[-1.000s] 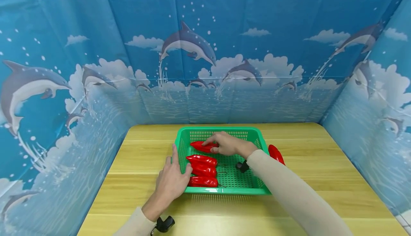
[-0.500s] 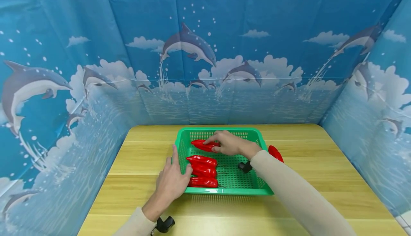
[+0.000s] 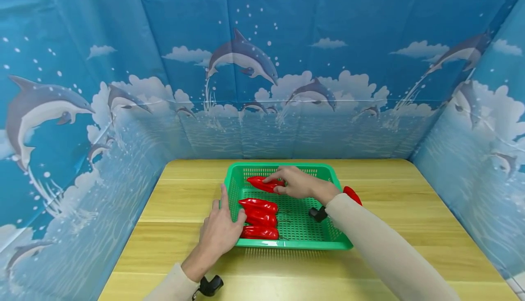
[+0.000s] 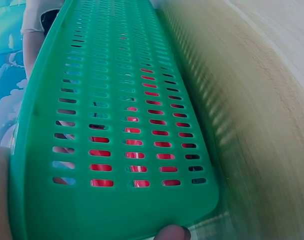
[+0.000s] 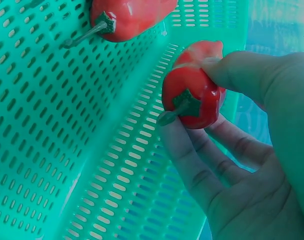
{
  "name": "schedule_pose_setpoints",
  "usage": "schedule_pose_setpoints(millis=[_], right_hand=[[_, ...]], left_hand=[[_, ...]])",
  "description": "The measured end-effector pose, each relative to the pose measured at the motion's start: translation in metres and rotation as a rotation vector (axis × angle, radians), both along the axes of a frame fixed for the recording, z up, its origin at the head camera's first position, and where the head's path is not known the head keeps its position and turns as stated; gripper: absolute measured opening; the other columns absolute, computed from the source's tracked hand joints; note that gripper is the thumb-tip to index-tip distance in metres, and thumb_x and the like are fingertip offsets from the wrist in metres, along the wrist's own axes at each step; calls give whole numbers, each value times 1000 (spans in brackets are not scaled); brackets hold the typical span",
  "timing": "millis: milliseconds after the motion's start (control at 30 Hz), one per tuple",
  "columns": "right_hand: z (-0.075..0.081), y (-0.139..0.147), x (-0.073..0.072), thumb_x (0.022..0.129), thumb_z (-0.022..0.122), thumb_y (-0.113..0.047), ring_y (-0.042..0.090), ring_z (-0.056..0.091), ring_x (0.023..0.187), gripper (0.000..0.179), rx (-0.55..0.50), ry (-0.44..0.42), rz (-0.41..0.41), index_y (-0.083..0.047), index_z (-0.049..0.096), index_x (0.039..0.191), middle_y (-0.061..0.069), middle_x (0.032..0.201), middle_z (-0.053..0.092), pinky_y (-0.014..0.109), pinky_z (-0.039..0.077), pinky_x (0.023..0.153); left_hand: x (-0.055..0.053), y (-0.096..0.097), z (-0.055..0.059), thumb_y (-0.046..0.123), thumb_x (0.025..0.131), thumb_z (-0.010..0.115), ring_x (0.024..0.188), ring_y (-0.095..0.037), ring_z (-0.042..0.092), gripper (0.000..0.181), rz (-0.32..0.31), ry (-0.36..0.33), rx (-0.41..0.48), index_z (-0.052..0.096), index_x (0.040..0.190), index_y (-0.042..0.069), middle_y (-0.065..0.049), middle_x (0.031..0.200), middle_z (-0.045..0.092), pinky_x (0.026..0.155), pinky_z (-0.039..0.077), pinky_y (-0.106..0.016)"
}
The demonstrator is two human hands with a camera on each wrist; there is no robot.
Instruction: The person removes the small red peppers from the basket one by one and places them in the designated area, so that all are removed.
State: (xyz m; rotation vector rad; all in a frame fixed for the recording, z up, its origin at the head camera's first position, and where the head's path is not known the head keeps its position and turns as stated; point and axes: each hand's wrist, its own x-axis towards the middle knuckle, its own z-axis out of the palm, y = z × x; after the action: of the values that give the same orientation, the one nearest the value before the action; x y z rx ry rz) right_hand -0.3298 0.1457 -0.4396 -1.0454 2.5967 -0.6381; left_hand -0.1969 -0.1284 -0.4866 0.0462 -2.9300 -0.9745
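Near the back of a green plastic basket (image 3: 295, 245), my right hand (image 3: 301, 183) pinches a glossy red pepper (image 3: 258, 183) between thumb and fingers. Its pointed tip faces left, and its green stem (image 5: 184, 107) shows in the right wrist view. My left hand (image 3: 221, 226) grips the basket's front left corner, thumb over the rim and index finger straight along the left side. A fingertip (image 4: 172, 233) shows at the basket's lower edge in the left wrist view. Several red peppers (image 3: 259, 217) lie side by side at the basket's left, tips pointing left.
Another red pepper (image 3: 352, 195) lies outside the basket at its right, partly hidden by the right sleeve (image 3: 385, 242). The basket stands on a wooden table (image 3: 172, 228). A blue dolphin-print curtain (image 3: 246, 128) encloses the back and sides.
My right hand has shifted slightly right and back with the pepper it holds, whose tip has moved away from the left wall. The left hand keeps its place on the basket.
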Motion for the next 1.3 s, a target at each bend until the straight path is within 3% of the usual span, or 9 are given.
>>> schedule_pose_setpoints(millis=[133,400,700,900,1100,1167,1300], right_hand=[[1,2,0,115,75,-19,18,61,106,42,-2,11,-2,-22,76,157,4,132,74,36,57,90],[4,7,5,115,75,-19,23,64,111,42,-2,28,-13,-22,76,157,6,139,75,37,57,91],[11,13,10,115,76,-18,18,61,97,42,-22,39,-14,-20,76,157,9,142,75,34,53,82],[15,19,13,115,75,-18,15,62,100,42,-34,69,-14,-20,76,158,9,148,76,34,52,82],[18,27,16,115,76,-18,17,65,108,42,-51,81,-27,-20,76,157,8,147,77,33,54,81],[18,30,17,114,76,-18,16,65,104,42,-58,84,-33,-19,76,156,9,145,77,33,54,80],[19,37,20,114,77,-18,14,62,93,42,-67,98,-57,-21,77,156,8,141,77,34,53,78]], left_hand=[[0,0,2,44,112,68,70,-29,68,103,5,-15,-11,9,189,12,-31,166,56,61,60,-45],[-1,-3,5,47,110,71,78,-34,73,110,-30,-52,-3,3,189,12,-35,169,51,69,64,-52],[0,-14,7,52,105,78,110,-47,79,121,-117,-71,28,0,189,14,-35,175,44,94,69,-69],[2,-22,7,56,105,79,132,-53,75,124,-159,-89,31,-2,190,16,-36,174,49,104,65,-75],[1,-29,10,57,104,79,164,-59,51,127,-214,-126,46,-7,189,17,-33,181,45,121,52,-81],[1,-31,10,56,104,80,166,-58,49,129,-239,-128,55,-8,188,15,-32,183,42,124,51,-80],[1,-35,8,52,103,83,159,-56,59,131,-275,-111,73,-9,188,12,-32,177,52,122,56,-74]])
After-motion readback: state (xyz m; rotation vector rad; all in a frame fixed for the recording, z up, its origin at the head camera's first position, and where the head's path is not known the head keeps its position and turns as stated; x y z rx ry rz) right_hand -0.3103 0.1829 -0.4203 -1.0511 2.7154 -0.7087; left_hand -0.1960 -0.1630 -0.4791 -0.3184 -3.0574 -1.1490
